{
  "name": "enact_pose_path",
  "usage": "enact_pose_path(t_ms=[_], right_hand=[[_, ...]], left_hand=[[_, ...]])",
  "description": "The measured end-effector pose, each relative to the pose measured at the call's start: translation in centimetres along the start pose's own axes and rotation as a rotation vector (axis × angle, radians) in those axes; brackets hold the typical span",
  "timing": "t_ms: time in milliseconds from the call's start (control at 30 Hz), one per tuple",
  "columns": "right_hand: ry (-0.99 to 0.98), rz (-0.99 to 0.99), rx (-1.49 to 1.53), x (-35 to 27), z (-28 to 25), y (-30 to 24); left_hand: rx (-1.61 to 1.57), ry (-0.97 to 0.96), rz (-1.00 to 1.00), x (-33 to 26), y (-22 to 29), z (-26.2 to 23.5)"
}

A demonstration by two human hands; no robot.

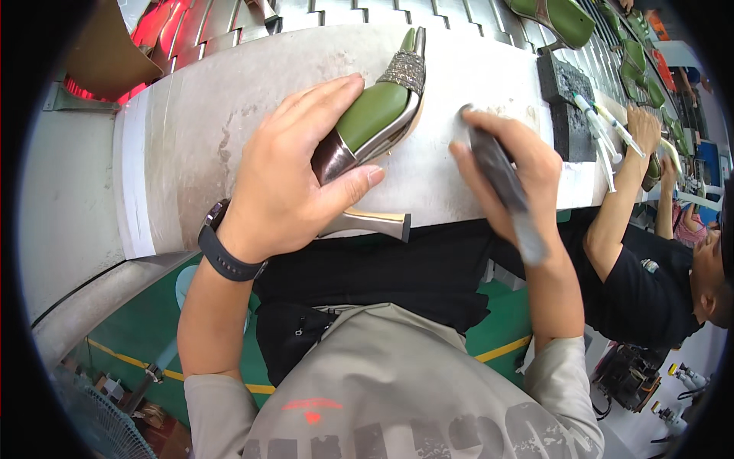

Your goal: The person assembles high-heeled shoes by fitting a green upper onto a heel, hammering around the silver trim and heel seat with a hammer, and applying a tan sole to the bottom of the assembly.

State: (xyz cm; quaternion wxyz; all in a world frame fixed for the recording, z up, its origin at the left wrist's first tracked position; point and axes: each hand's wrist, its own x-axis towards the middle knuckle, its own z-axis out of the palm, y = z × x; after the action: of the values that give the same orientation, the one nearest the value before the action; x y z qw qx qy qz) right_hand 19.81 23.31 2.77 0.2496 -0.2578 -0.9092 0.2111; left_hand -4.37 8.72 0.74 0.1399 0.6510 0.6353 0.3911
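A high-heeled shoe [400, 73] with a glittery strap and metallic trim lies on its side, fitted on a green shoe last [372, 115]. My left hand [287, 164] is wrapped round its dark shiny back end, pressing it to the pale worktop [206, 115]. The slim heel [375, 224] sticks out below my palm toward the table's near edge. To the right, apart from the shoe, my right hand [527, 164] is closed round a dark flat bar-like tool [497, 164]. Motion blurs the tool, so its exact kind does not show.
A black block [562, 99] stands at the worktop's right, with several syringes [600, 126] beside it. Behind runs a slatted metal conveyor [352, 14], carrying another shoe on a green last [566, 21] at the right. A co-worker [650, 260] in black works close by on the right.
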Motion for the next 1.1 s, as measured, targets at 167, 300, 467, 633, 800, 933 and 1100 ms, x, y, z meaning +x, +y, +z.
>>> enact_pose_path(t_ms=[167,300,467,633,800,933,1100], right_hand=[[0.15,-0.3,0.245,1.2,-1.7,-3.4],[0.102,-0.281,0.355,1.0,1.6,-3.2],[0.14,-0.225,0.32,-1.0,3.9,-5.4],[0.032,-0.131,0.464,-0.7,3.6,-6.5],[-0.008,-0.121,0.531,-0.5,3.6,-7.1],[-0.01,-0.118,0.622,-0.9,4.3,-6.7],[0.14,-0.242,0.373,-1.7,5.0,-5.6]], left_hand=[[0.016,-0.004,-0.004,0.0,0.3,-0.5],[-0.039,-0.001,-0.015,0.2,0.2,-0.5],[-0.004,-0.002,-0.011,0.5,0.4,-0.3],[0.034,-0.004,-0.016,0.4,0.8,-0.2],[0.073,0.022,0.002,0.2,1.0,0.1],[0.095,0.007,0.021,-0.2,0.4,-0.2],[0.094,-0.024,0.032,-0.5,0.3,-0.5]])
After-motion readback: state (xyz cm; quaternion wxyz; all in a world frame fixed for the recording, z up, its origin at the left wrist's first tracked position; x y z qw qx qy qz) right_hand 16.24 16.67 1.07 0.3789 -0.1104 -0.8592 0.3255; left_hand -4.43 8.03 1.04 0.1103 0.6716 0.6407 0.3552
